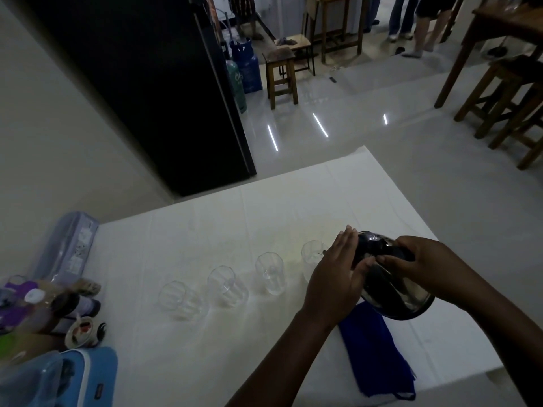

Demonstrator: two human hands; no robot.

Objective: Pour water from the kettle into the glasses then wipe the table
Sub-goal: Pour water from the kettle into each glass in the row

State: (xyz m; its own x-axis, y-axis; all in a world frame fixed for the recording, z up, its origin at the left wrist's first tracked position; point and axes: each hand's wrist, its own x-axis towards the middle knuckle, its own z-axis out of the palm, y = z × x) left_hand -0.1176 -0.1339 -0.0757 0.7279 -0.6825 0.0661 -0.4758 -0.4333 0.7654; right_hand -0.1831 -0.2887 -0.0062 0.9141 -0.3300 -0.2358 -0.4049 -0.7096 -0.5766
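Observation:
A shiny steel kettle (393,292) with a black handle is tilted to the left above the white table (235,218). My right hand (411,259) grips its handle from above. My left hand (338,271) lies flat against the kettle's lid and side. Several clear glasses stand in a row: the rightmost glass (312,257) sits just under the kettle's spout and is partly hidden by my left hand, a second glass (271,273) holds some water, and two more glasses (223,286) (177,299) stand to the left. A blue cloth (379,351) lies under the kettle.
Bottles and small jars (44,306) crowd the table's left edge, with a power strip (69,245) behind and a light blue bag (73,377) in front. A black fridge (147,83) stands beyond the table. Wooden stools (280,74) and people's legs are farther back.

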